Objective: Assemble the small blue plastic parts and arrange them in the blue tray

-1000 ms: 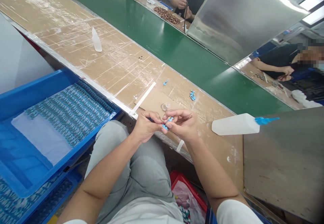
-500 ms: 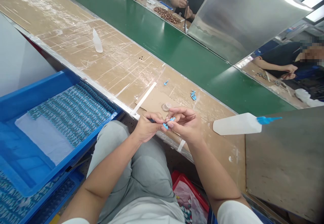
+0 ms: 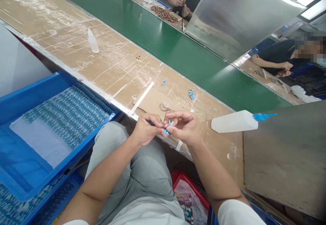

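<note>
Plastic-looking blue part [image 3: 166, 132] by the near edge of the glossy table [image 3: 76, 53]; smooth green belt [image 3: 152, 36] along its far edge.

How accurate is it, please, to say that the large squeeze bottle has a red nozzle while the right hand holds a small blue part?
The colour is wrong: the head view shows a blue nozzle on the large squeeze bottle. The right hand does hold a small blue part.

Upper tray [image 3: 20, 157] lies left of left hand [image 3: 147, 129].
</note>
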Action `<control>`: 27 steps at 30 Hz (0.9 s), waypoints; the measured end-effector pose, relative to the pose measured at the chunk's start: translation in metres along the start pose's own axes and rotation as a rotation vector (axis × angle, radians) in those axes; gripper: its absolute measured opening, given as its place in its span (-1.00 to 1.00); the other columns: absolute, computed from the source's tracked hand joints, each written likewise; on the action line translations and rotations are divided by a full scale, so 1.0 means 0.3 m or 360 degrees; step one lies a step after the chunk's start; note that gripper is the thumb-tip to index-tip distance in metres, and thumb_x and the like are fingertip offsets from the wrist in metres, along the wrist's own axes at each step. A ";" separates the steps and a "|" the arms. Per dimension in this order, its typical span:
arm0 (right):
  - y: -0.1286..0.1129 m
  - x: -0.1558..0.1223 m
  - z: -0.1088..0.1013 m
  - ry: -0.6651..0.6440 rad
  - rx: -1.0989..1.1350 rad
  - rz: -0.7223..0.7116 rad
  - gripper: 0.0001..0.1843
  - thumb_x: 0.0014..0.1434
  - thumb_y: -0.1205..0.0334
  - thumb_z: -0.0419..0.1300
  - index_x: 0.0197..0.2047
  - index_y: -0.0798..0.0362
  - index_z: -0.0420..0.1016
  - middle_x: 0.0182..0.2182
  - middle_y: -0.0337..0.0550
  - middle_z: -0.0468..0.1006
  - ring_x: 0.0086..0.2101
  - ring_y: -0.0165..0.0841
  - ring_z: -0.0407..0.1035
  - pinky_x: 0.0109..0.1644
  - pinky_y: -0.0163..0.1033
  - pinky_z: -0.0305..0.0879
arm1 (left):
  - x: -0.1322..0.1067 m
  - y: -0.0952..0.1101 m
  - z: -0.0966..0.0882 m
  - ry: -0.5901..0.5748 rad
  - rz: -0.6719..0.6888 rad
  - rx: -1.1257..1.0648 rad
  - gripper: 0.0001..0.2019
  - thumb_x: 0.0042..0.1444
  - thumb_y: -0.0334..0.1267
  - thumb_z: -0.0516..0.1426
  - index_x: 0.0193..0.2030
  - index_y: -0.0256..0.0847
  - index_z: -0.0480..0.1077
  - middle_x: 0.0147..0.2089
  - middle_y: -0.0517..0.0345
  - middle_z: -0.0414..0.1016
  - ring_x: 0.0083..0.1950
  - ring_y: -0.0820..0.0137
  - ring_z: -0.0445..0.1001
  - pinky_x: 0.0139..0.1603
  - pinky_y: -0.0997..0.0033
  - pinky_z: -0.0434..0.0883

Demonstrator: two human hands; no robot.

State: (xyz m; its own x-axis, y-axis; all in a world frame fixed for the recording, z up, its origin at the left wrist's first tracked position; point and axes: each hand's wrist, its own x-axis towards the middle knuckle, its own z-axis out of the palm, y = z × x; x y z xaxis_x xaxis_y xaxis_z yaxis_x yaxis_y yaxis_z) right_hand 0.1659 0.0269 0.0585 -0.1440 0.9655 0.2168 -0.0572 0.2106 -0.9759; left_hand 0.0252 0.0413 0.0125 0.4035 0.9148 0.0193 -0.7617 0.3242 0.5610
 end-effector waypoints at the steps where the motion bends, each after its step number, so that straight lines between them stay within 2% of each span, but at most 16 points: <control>1: 0.000 -0.001 0.000 0.0025 -0.0009 0.0012 -0.68 -0.11 0.25 0.44 -0.21 -0.04 0.60 -0.61 -0.29 0.51 -0.45 -0.34 0.49 -0.31 -0.20 0.47 | 0.001 0.001 0.001 0.0001 -0.0031 -0.0003 -0.69 -0.51 -0.44 0.47 -0.65 -0.25 0.42 -0.56 0.24 0.44 -0.46 0.49 0.48 -0.50 0.54 0.46; 5: 0.008 -0.004 0.008 0.0184 -0.0019 0.0060 -0.59 -0.11 0.22 0.45 -0.12 -0.05 0.56 -0.63 -0.34 0.48 -0.44 -0.37 0.47 -0.27 -0.21 0.47 | 0.007 0.006 0.001 0.0036 -0.0229 -0.0043 -0.66 -0.46 -0.41 0.47 -0.60 -0.28 0.38 -0.53 0.27 0.46 -0.52 0.51 0.47 -0.57 0.58 0.42; 8: 0.018 -0.006 0.021 0.0335 0.0029 0.0115 -0.60 -0.08 0.22 0.44 -0.11 -0.05 0.55 -0.60 -0.34 0.50 -0.46 -0.41 0.46 -0.26 -0.25 0.46 | 0.011 0.002 -0.006 0.0126 -0.0335 -0.0076 -0.68 -0.37 -0.39 0.45 -0.53 -0.28 0.39 -0.50 0.28 0.50 -0.53 0.53 0.50 -0.60 0.67 0.38; 13: 0.044 -0.001 0.028 0.0685 -0.0042 0.0189 -0.63 -0.06 0.17 0.43 -0.15 0.00 0.54 -0.55 -0.34 0.50 -0.49 -0.45 0.44 -0.25 -0.26 0.45 | 0.022 -0.007 -0.004 0.0329 -0.0373 -0.0054 -0.74 -0.25 -0.28 0.43 -0.44 -0.30 0.49 -0.45 0.18 0.58 -0.46 0.54 0.55 -0.46 0.71 0.46; 18: 0.055 0.002 0.024 0.0903 -0.0409 -0.0052 -0.66 -0.04 0.22 0.42 -0.16 0.02 0.52 -0.51 -0.30 0.55 -0.41 -0.39 0.50 -0.04 -0.14 0.43 | 0.019 0.005 0.025 0.0329 -0.0312 0.0034 -0.76 -0.06 -0.24 0.35 -0.24 -0.32 0.59 -0.26 0.02 0.63 -0.26 0.46 0.61 -0.25 0.66 0.51; 22: 0.049 -0.004 0.026 0.0976 -0.0767 -0.0307 -0.68 -0.05 0.26 0.41 -0.17 0.00 0.54 -0.49 -0.26 0.58 -0.38 -0.33 0.52 -0.06 -0.10 0.45 | 0.011 0.010 0.024 0.0268 -0.0291 0.0078 -0.73 -0.07 -0.27 0.35 -0.19 -0.29 0.60 -0.13 -0.04 0.63 -0.12 0.34 0.60 -0.07 0.51 0.51; 27: 0.060 -0.007 0.013 0.0922 -0.0955 -0.0405 -0.66 -0.06 0.26 0.42 -0.15 -0.02 0.58 -0.48 -0.25 0.58 -0.34 -0.29 0.52 -0.08 -0.07 0.47 | 0.017 0.005 0.004 0.0221 -0.0268 0.0101 -0.72 -0.11 -0.28 0.37 -0.20 -0.27 0.60 -0.13 -0.04 0.63 -0.07 0.29 0.59 0.08 0.36 0.48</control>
State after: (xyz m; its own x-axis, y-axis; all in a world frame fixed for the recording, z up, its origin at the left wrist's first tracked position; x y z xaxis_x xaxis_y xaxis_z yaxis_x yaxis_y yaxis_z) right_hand 0.1611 0.0282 0.0406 0.3371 0.7694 0.5426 0.5343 0.3182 -0.7831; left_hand 0.0268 0.0462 0.0144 0.4454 0.8748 -0.1905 -0.6542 0.4633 0.5979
